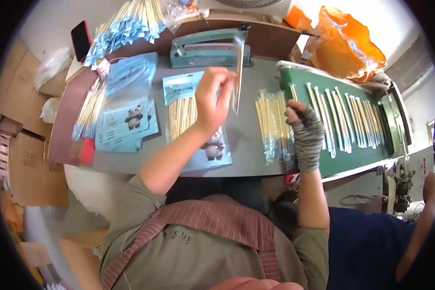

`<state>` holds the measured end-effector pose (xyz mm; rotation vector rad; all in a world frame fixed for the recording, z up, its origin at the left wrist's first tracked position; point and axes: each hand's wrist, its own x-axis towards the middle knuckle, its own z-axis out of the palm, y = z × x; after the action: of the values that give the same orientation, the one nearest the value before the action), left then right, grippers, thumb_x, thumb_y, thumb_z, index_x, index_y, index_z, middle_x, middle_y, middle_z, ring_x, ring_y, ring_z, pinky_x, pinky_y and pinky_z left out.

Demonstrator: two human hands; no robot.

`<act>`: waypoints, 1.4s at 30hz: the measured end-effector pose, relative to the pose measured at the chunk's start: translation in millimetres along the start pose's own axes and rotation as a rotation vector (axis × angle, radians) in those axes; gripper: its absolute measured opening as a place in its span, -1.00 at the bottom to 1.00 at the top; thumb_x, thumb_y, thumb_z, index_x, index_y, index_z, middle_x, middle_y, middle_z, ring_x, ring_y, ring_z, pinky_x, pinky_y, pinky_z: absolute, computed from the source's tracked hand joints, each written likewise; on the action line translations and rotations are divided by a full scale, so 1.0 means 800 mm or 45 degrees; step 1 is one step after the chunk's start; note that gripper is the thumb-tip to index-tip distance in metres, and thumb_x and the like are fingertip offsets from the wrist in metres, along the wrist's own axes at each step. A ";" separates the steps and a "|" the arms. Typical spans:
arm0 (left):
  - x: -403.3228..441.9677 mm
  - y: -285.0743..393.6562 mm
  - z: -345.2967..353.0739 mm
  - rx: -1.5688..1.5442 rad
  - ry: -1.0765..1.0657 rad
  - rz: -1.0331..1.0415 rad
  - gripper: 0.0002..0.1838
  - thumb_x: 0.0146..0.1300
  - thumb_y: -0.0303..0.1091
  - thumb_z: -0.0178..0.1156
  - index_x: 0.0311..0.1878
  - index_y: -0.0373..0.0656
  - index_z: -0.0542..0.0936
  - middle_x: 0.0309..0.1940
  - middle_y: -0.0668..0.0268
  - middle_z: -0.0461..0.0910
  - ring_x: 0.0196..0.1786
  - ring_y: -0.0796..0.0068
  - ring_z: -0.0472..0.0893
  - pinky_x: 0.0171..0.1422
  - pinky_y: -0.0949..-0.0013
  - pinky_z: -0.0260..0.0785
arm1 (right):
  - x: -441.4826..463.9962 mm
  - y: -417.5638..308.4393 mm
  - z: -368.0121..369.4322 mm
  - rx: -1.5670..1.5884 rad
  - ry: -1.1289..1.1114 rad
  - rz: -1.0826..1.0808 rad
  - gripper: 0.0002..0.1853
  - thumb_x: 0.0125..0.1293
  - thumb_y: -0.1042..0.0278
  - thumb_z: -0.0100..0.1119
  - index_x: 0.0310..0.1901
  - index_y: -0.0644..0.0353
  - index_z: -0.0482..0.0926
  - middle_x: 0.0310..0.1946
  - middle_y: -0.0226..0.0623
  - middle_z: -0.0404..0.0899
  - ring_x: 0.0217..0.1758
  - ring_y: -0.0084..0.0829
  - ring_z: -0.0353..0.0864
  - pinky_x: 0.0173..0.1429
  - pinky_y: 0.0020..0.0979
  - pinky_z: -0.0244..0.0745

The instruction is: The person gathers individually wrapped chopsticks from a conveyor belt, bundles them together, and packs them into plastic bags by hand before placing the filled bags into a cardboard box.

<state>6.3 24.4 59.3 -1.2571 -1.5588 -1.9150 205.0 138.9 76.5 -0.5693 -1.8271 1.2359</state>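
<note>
My left hand (214,100) is raised over the table, fingers closed on a clear-wrapped pair of chopsticks (239,72), slightly blurred and held upright. Below it lies a blue-and-clear panda bag (212,153) with many chopsticks (180,117) inside. My right hand (306,135), in a grey striped fingerless glove, is at the left edge of the green belt (341,162). Its fingers curl around the lower part of a wrapped pair of chopsticks (293,92), partly hidden. Just left of that hand, a row of wrapped chopsticks (271,126) lies on the grey table.
More wrapped chopsticks (345,118) lie across the belt. A teal bag sealer (198,54) stands at the back. Flat panda bags (125,121) and loose chopsticks (89,113) are at left. An orange bag (345,43) sits behind the belt; another person's arm (423,217) is at right.
</note>
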 end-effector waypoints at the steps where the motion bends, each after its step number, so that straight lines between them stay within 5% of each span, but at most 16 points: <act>1: 0.002 -0.008 -0.003 -0.035 0.043 -0.176 -0.95 0.31 -0.51 0.19 -0.26 -0.28 0.53 -0.35 0.27 0.53 -0.32 0.52 0.53 -0.27 0.49 0.43 | -0.005 0.003 -0.002 0.013 -0.018 0.045 -0.78 0.26 0.44 0.32 -0.06 0.24 0.64 -0.31 -0.45 0.64 -0.28 -0.67 0.54 -0.13 -0.61 0.45; 8: 0.037 -0.009 -0.030 -0.620 0.189 -0.804 -0.86 0.40 -0.31 0.16 -0.16 -0.18 0.54 -0.37 0.41 0.57 -0.31 0.65 0.56 -0.14 0.45 0.50 | -0.014 0.005 -0.005 0.099 0.010 0.227 -0.79 0.29 0.46 0.28 -0.06 0.27 0.62 -0.35 -0.48 0.57 -0.31 -0.67 0.48 -0.16 -0.61 0.43; 17: 0.036 -0.014 -0.044 -0.837 0.184 -0.918 -0.91 0.41 -0.34 0.13 -0.17 -0.13 0.54 -0.37 0.42 0.57 -0.30 0.61 0.56 -0.14 0.40 0.50 | -0.025 0.004 -0.010 0.187 0.004 0.285 -0.80 0.30 0.46 0.27 -0.08 0.30 0.62 -0.34 -0.47 0.59 -0.31 -0.67 0.52 -0.16 -0.62 0.46; 24: 0.020 0.006 -0.040 -0.282 0.261 -0.331 -0.90 0.42 -0.40 0.11 -0.14 -0.24 0.51 -0.36 0.42 0.52 -0.32 0.70 0.49 -0.16 0.55 0.40 | -0.032 0.005 -0.013 0.144 -0.030 0.246 -0.81 0.30 0.46 0.26 -0.08 0.29 0.62 -0.34 -0.46 0.58 -0.29 -0.64 0.51 -0.14 -0.60 0.46; 27: 0.027 0.017 -0.042 -0.271 0.359 -0.299 -0.91 0.43 -0.43 0.10 -0.14 -0.24 0.51 -0.34 0.41 0.51 -0.31 0.70 0.46 -0.15 0.56 0.36 | -0.040 0.011 -0.016 0.135 -0.036 0.246 -0.82 0.30 0.47 0.26 -0.09 0.28 0.63 -0.34 -0.44 0.59 -0.29 -0.64 0.52 -0.13 -0.60 0.46; 29: 0.042 0.032 -0.050 -0.040 0.467 0.292 -0.93 0.42 -0.46 0.08 -0.16 -0.27 0.50 -0.20 0.33 0.49 -0.25 0.69 0.46 -0.13 0.56 0.35 | -0.036 0.012 -0.017 0.120 -0.027 0.203 -0.82 0.30 0.47 0.26 -0.08 0.27 0.63 -0.32 -0.43 0.60 -0.29 -0.64 0.53 -0.13 -0.60 0.47; 32: 0.036 0.009 -0.051 0.023 0.147 -0.091 -0.96 0.41 -0.55 0.03 -0.14 -0.29 0.46 -0.14 0.28 0.41 -0.24 0.65 0.44 -0.13 0.51 0.39 | -0.043 0.006 -0.017 0.089 -0.047 0.183 -0.84 0.32 0.45 0.24 -0.10 0.27 0.63 -0.31 -0.44 0.62 -0.28 -0.65 0.54 -0.13 -0.60 0.47; 35: 0.028 0.006 -0.048 0.001 0.367 0.191 -0.96 0.41 -0.52 0.05 -0.14 -0.28 0.45 -0.18 0.30 0.42 -0.25 0.65 0.44 -0.16 0.52 0.40 | -0.030 0.010 -0.018 0.044 -0.042 0.112 -0.84 0.32 0.45 0.24 -0.10 0.27 0.62 -0.31 -0.44 0.62 -0.27 -0.65 0.53 -0.12 -0.60 0.46; 37: 0.026 -0.019 -0.048 0.081 0.331 -0.179 -0.88 0.44 -0.41 0.06 -0.14 -0.27 0.44 -0.32 0.32 0.52 -0.28 0.59 0.55 -0.23 0.47 0.50 | -0.045 0.003 -0.013 0.113 -0.033 0.260 -0.85 0.31 0.47 0.24 -0.11 0.28 0.62 -0.33 -0.44 0.60 -0.28 -0.66 0.50 -0.13 -0.60 0.44; 42: 0.030 -0.009 -0.049 -0.540 0.411 -0.851 -0.85 0.43 -0.33 0.08 -0.12 -0.23 0.46 -0.30 0.27 0.57 -0.24 0.40 0.68 -0.36 0.36 0.61 | -0.050 0.018 -0.016 0.064 -0.064 0.185 -0.86 0.32 0.50 0.22 -0.11 0.28 0.63 -0.32 -0.43 0.61 -0.28 -0.66 0.51 -0.13 -0.61 0.43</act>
<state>-27.7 -3.7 74.8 -0.5163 -1.5629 -2.8103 236.4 121.4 50.3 -0.6582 -1.8168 1.4002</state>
